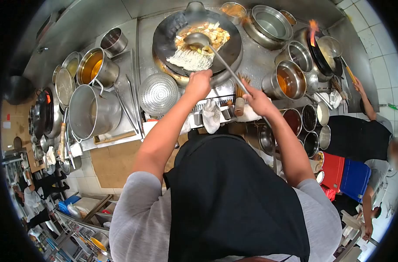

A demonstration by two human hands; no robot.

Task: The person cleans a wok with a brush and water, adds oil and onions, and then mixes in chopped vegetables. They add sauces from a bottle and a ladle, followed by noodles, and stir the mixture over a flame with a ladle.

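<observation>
Black apron (238, 196) nearest, lower centre. Our left hand (200, 84) is closed on wok (165, 43) at its near rim; right hand (257, 101) grips ladle (198, 40). Noodles (189, 60) upper centre; we'd best scoop low, gently.

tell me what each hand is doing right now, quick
left hand: closed at the near rim of the wok, exact grip hidden
right hand: closed around the handle of the ladle
</observation>
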